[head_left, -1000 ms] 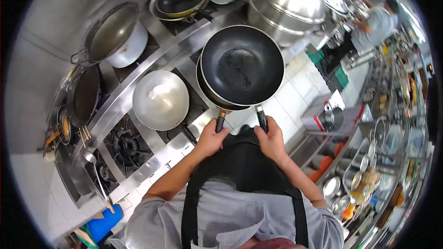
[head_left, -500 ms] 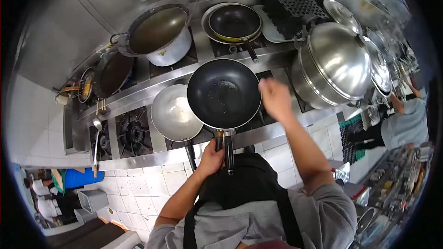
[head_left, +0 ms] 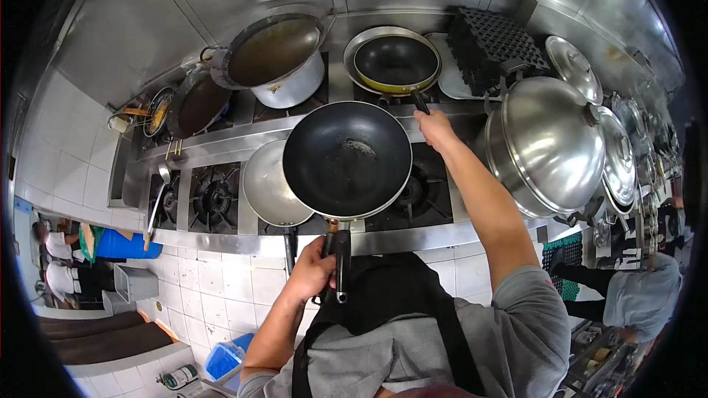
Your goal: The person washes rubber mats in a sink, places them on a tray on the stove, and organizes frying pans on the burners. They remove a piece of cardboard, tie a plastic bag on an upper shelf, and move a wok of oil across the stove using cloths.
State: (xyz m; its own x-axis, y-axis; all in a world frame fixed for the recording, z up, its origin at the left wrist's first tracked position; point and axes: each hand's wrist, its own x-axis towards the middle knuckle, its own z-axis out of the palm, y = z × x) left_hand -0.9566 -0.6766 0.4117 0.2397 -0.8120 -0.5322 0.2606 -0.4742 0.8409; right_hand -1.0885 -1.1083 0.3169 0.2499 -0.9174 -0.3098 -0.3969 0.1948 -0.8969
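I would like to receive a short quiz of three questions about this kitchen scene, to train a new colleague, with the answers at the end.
1. True or false: the person's right grip is on the big domed lid.
2. Which is at the handles of the stacked black pans? A: the right grip. B: the left grip. C: neither.
3. What partly hides the light-coloured pan at the front of the stove?

Key:
1. False; it is on the handle of the yellow-sided pan.
2. B.
3. The stacked black pans.
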